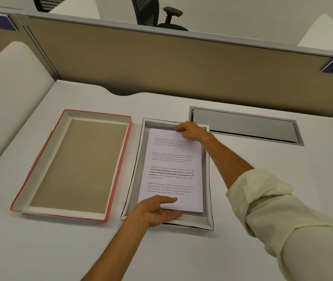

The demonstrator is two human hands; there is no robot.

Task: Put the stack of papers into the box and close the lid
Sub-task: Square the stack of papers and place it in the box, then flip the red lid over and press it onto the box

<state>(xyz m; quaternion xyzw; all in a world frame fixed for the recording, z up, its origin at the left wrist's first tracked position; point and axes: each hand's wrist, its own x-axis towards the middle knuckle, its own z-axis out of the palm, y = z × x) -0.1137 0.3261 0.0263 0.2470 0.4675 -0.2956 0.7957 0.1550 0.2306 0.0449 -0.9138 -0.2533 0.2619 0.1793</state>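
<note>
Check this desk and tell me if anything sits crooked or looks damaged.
Little stands out. The stack of papers lies slightly askew in the white box, its near right corner closest to the wall, with the left hand and right hand on its ends. The lid lies upturned beside the box. No damage shows.

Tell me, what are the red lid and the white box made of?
The red lid looks like stiff cardboard: plain matte brown board inside, white walls and a pinkish-red covering on its outer edges. The white box also seems cardboard, with thin, slightly wavy matte walls. The stack of papers in it is ordinary printed white paper.
</note>
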